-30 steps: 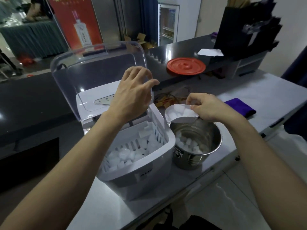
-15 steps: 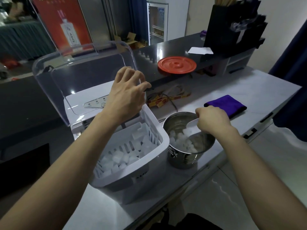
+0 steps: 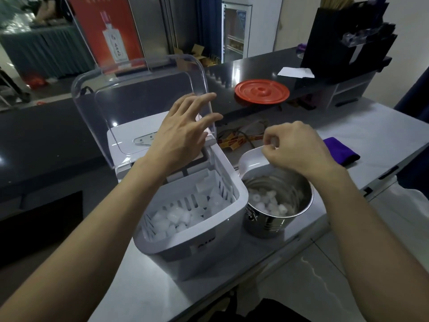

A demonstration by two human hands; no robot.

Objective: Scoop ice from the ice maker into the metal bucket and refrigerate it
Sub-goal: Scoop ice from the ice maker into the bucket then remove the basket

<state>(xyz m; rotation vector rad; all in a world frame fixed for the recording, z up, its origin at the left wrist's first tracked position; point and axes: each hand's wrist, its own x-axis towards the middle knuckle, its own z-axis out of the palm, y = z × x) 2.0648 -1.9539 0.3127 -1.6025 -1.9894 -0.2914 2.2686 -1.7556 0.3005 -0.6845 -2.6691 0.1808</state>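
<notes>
Over the counter (image 3: 371,135), both forearms reach forward toward the ice maker (image 3: 197,247) and the metal bucket (image 3: 274,226).
Left hand (image 3: 183,133) hovers, fingers spread, by the raised clear lid (image 3: 139,89); contact cannot be told. Right hand (image 3: 294,147), fingers curled, grips the white scoop (image 3: 253,159) just above the bucket's rim. Ice (image 3: 267,204) lies in the bucket, just beside the ice maker, and in the machine's basket.
</notes>
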